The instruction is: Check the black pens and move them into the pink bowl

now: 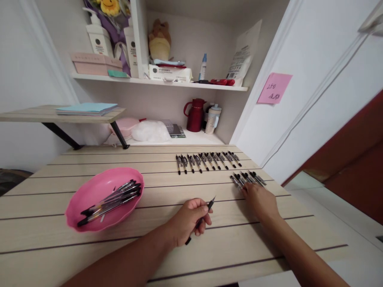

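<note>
Head view: what do you have in your left hand (194, 217), low in the middle of the frame?

You have a black pen (211, 204) there, your fingers closed round its barrel. Its long axis slants from lower left to upper right, pointed end uppermost.

And how does it lie to the short row of pens (257, 178) at centre right?

That row is up and to the right of your pen's tip, apart from it. Those pens lean from upper left to lower right, so yours sits crosswise to them. Your right hand (261, 201) is nearer, its fingers at the row's near edge (I cannot tell whether they grip one; the hand hides the spot).

What else is on your bench (233, 247)?

A longer row (205, 162) above centre, and a pink bowl (95, 191) at left, more pens (112, 204) heaped inside.
</note>
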Demonstrator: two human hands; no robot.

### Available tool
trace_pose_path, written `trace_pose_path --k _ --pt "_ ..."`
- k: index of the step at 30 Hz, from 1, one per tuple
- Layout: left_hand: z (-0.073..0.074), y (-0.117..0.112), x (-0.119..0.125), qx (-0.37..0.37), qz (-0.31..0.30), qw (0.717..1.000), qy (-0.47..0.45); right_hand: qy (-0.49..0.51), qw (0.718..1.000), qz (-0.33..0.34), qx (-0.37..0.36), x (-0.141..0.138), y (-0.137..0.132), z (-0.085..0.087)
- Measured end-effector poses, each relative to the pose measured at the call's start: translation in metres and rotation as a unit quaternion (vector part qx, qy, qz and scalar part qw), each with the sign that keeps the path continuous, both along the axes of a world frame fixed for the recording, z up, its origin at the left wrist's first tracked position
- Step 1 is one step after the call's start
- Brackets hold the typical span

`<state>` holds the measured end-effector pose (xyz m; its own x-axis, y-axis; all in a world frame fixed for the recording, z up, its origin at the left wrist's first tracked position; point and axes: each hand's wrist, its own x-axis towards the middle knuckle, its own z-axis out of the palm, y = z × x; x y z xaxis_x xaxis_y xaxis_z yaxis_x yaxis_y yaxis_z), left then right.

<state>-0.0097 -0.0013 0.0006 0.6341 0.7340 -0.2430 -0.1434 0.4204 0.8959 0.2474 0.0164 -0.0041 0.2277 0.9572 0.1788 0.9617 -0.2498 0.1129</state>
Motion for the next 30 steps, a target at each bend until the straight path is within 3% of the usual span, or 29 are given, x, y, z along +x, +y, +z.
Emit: trace_pose_path --k 10,14,16,19,22,26,30 --pt "-0.001 -0.001 0.001 -0.009 0.014 1.000 -0.012 0.005 1.000 -0.001 0.022 -0.002 0.000 -0.001" --pt "0.000 -0.002 0.002 -0.053 0.042 0.994 -0.082 0.105 0.992 0.017 0.070 -0.019 -0.019 0.011" --pt "0.002 -0.003 0.003 -0.080 0.063 0.984 -0.144 0.237 0.967 0.075 0.057 -0.041 -0.035 0.014" --pt "0.005 -0.005 0.005 -0.107 0.099 0.965 -0.217 0.453 0.873 0.179 -0.016 -0.084 -0.061 0.011" --pt "0.006 -0.005 0.005 -0.121 0.132 0.953 -0.243 0.511 0.838 0.189 0.004 -0.119 -0.076 0.002" --pt "0.005 -0.003 0.005 -0.117 0.148 0.949 -0.253 0.485 0.853 0.183 0.060 -0.127 -0.076 -0.001" --pt "0.003 0.000 0.003 -0.121 0.146 0.954 -0.232 0.285 0.937 0.166 0.112 -0.091 -0.061 0.006"
